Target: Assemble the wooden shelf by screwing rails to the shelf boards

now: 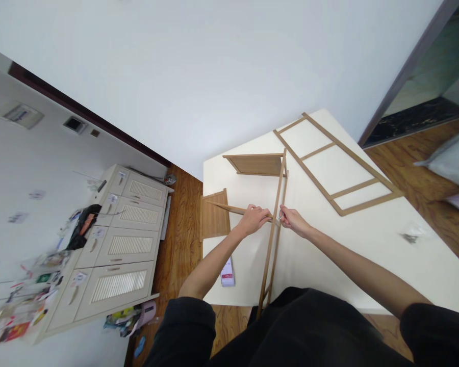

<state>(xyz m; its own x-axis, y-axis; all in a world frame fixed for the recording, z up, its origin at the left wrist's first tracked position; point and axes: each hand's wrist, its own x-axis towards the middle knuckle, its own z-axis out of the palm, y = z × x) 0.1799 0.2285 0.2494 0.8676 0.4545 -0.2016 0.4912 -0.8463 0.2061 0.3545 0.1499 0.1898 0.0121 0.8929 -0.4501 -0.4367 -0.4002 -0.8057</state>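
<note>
Wooden side frame point(268, 255) ran lengthwise from upper centre toward lower centre, between the left hand point(254, 219), closed round an edge-on panel point(235, 209), and the equally near right hand point(292, 220), pinched tight on a tiny shiny piece point(279, 218).

Tan frame point(271, 239), seemingly pink-banded paper point(227, 270)
</note>
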